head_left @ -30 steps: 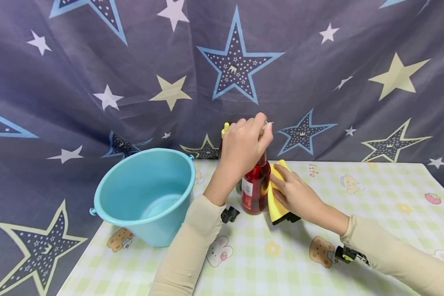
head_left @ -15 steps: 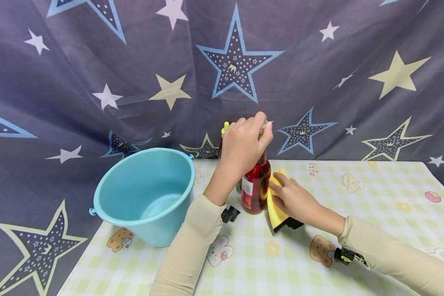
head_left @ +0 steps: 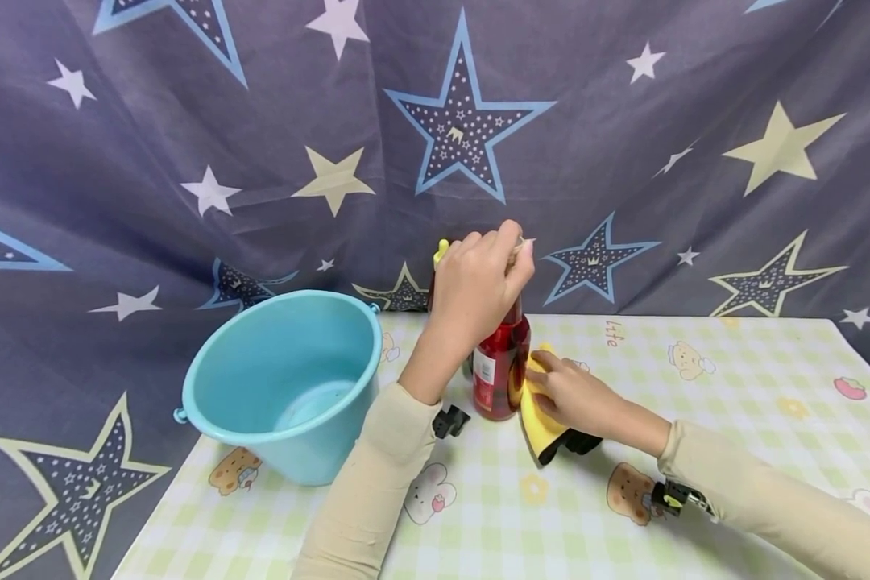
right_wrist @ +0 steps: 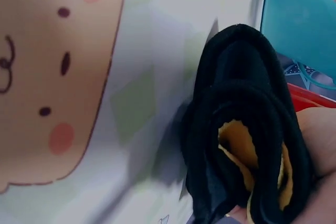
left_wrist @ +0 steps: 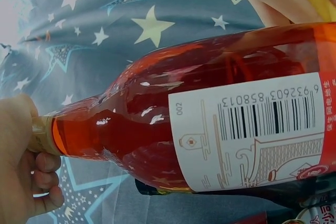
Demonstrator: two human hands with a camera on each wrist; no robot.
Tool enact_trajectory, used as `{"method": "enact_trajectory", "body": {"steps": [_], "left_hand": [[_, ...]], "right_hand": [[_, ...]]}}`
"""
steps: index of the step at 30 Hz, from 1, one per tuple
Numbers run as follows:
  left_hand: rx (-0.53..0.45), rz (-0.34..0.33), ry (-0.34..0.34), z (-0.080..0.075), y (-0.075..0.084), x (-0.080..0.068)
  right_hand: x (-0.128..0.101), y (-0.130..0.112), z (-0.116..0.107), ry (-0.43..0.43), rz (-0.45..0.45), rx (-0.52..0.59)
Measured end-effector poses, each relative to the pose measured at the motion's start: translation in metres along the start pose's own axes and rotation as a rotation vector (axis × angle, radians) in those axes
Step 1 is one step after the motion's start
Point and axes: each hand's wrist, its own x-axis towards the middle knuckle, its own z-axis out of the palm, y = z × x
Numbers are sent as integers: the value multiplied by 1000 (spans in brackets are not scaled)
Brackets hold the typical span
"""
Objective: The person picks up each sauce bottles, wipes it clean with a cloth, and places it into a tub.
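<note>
A glass bottle of red liquid point(head_left: 502, 374) with a white barcode label stands upright on the table. My left hand point(head_left: 474, 282) grips its neck from above; in the left wrist view, the fingers curl round the tan cap point(left_wrist: 41, 135). At the bottle's right side, my right hand point(head_left: 580, 395) holds a folded yellow cloth point(head_left: 540, 423) with black edging, laid along the glass low down. The right wrist view shows the cloth's rolled black edge point(right_wrist: 236, 56), close over the table. Part of the bottle is hidden behind my left hand.
A light blue bucket point(head_left: 312, 455) stands to the left of my left forearm. Behind the left hand shows a yellow top point(head_left: 441, 254) of another item. A dark bottle point(left_wrist: 262, 192) lies alongside in the left wrist view. A starry curtain point(head_left: 587, 64) hangs behind the checked tablecloth point(head_left: 739, 435).
My right hand has slid down the bottle's side towards me, taking the yellow cloth with it. My left hand and the bottle have stayed in place.
</note>
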Motion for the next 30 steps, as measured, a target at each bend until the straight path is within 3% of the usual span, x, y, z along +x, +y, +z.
{"method": "enact_trajectory", "body": {"steps": [12, 21, 25, 30], "left_hand": [[-7, 10, 30, 1, -1, -1], [-4, 16, 26, 2, -1, 0], [0, 13, 22, 2, -1, 0], [12, 20, 34, 1, -1, 1]], "right_hand": [[2, 8, -5, -65, -24, 83], [0, 19, -7, -87, 1, 250], [-4, 22, -8, -65, 16, 300], [-9, 27, -18, 27, 2, 327]]}}
